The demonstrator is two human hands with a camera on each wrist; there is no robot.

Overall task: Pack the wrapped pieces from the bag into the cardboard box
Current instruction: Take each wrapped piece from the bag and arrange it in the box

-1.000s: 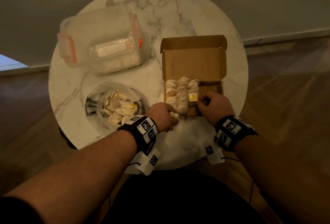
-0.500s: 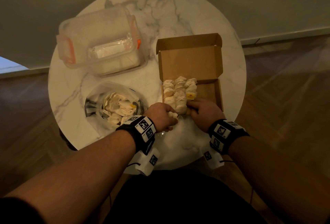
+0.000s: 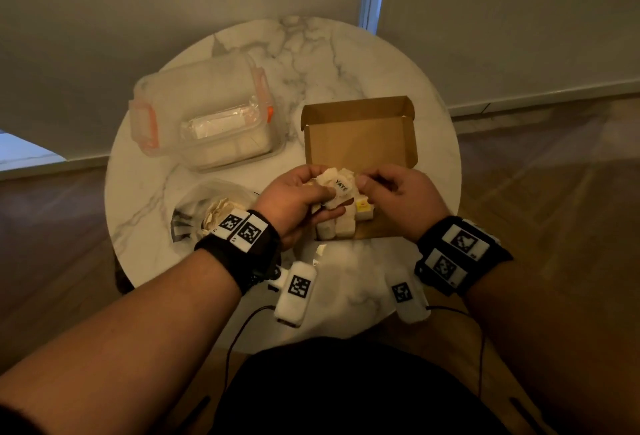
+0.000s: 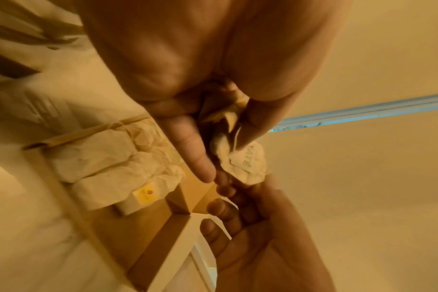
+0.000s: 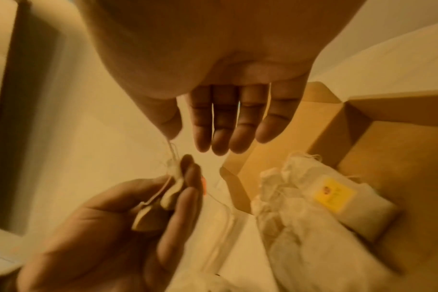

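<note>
Now we hold a wrapped piece (image 3: 334,188) above the cardboard box (image 3: 360,136), left hand (image 3: 294,202) fingers curled around it, right hand (image 3: 398,195) thumb and forefinger pinching its string, other fingers straight, more pieces (image 3: 341,226) packed inside, bag (image 3: 211,213) left of box

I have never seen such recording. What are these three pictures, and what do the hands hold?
A person wears three cameras: one on the head, one on each wrist. The head view looks down on a round marble table. On it stand an open cardboard box with wrapped pieces inside, a plastic bag with more, and a clear lidded container. The left hand grips one wrapped piece above the box. The right hand pinches its thread or edge; the wrist views show the same moment close up.
</note>
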